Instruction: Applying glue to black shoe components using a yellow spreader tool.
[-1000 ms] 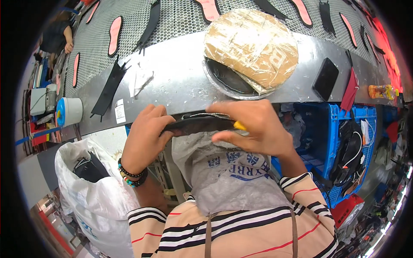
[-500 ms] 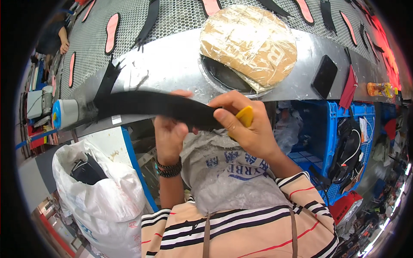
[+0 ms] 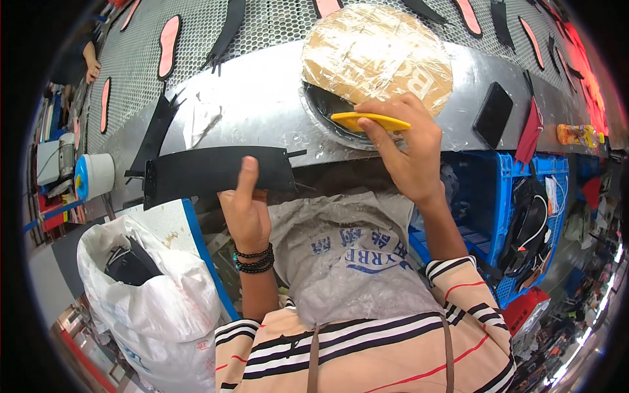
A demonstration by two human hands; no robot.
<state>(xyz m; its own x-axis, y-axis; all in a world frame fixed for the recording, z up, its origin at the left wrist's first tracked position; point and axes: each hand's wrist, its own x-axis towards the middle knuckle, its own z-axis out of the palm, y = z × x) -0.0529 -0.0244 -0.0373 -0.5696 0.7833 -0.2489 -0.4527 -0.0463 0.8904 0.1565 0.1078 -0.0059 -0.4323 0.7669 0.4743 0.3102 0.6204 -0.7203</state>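
Note:
My left hand (image 3: 247,213) grips a long black strip of material (image 3: 203,173) with its thumb on top. The strip stretches leftward along the table's front edge, thin tabs sticking out at both ends. My right hand (image 3: 413,147) pinches a flat yellow piece (image 3: 367,122) with a curved edge; its exact kind does not show. That hand is over the near rim of a round metal basin (image 3: 309,119), whose dark inside shows partly. A round cardboard lid (image 3: 373,49) wrapped in clear tape covers much of the basin.
A perforated conveyor (image 3: 275,23) carries pink insoles (image 3: 169,46) and black strips. On the metal ledge lie a phone (image 3: 493,115) and an orange bottle (image 3: 578,135). A white sack (image 3: 177,308) with black pieces stands left, a blue crate (image 3: 501,196) right. Another person's hand (image 3: 93,71) is far left.
My right hand has moved away from the strip, up and right to the basin, with the yellow piece. The strip has settled flatter in my left hand, its right end now free.

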